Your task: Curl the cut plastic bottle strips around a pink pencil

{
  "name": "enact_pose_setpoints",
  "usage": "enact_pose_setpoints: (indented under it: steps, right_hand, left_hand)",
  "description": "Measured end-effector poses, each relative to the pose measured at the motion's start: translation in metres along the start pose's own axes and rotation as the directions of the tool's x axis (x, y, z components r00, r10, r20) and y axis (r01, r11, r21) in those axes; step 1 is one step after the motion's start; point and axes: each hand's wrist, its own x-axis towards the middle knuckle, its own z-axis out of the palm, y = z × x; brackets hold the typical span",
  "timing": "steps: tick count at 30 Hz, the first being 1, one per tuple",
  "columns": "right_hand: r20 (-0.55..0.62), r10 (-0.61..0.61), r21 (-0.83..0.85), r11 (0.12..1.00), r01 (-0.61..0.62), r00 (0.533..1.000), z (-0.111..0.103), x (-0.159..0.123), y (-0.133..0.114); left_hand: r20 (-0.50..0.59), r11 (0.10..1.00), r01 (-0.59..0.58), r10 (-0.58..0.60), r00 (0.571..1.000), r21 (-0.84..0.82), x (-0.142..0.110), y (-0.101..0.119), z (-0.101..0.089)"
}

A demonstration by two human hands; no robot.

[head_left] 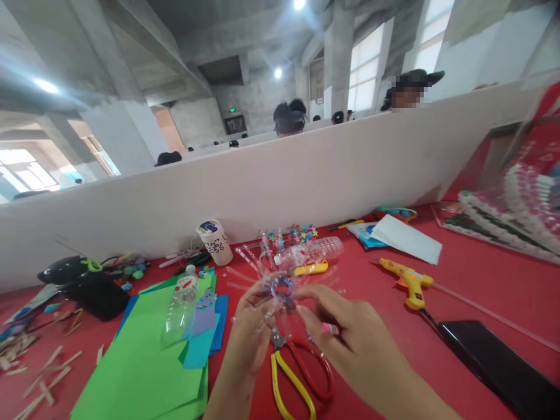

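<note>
A clear plastic bottle top (282, 287), cut into strips that fan outward, is held up over the table, its bluish-purple ring facing me. My left hand (254, 326) grips it from the left, fingers closed around the strips. My right hand (350, 332) pinches at its right side with thumb and forefinger. A small pink-and-white piece (330, 329) shows between the right hand's fingers; its kind is unclear. Below the hands lie scissors (280, 373) with one yellow and one red handle, their blades partly hidden. Behind the cut plastic is a yellow utility knife (311, 268).
Green paper sheets (144, 344) and a clear bottle (180, 309) lie left. Another bottle (312, 251) lies behind. A yellow glue gun (409, 283) and a black phone-like slab (499, 361) are right. A paper cup (215, 242) stands by the white partition (245, 192).
</note>
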Motion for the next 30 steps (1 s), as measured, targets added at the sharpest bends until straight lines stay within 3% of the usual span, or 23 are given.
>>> enact_pose_setpoints:
  steps: [12, 18, 21, 26, 30]
  right_hand:
    - [-0.222, -0.148, -0.032, 0.989, 0.144, 0.964, -0.018, -0.011, -0.009]
    - [-0.063, -0.064, -0.011, 0.998, 0.063, 0.996, -0.019, -0.014, -0.012]
    - [-0.098, 0.028, -0.076, 0.997, -0.035, 0.995, -0.015, -0.007, -0.006]
    - [0.032, 0.169, 0.133, 0.976, -0.172, 0.985, -0.014, 0.003, -0.003]
    - [0.033, 0.206, 0.207, 0.956, -0.208, 0.978, -0.015, 0.005, -0.006]
  left_hand:
    - [-0.029, 1.000, 0.031, -0.031, 0.999, 0.003, 0.002, -0.003, -0.003]
    - [0.036, 0.997, 0.004, -0.007, 0.999, 0.077, 0.001, -0.002, -0.005]
    - [0.045, 0.991, 0.012, -0.018, 0.999, 0.133, 0.000, -0.002, -0.004]
    - [0.052, 0.990, 0.020, -0.028, 0.998, 0.140, -0.001, -0.005, -0.001]
    - [0.069, 0.995, 0.024, -0.031, 0.997, 0.099, 0.000, -0.006, -0.001]
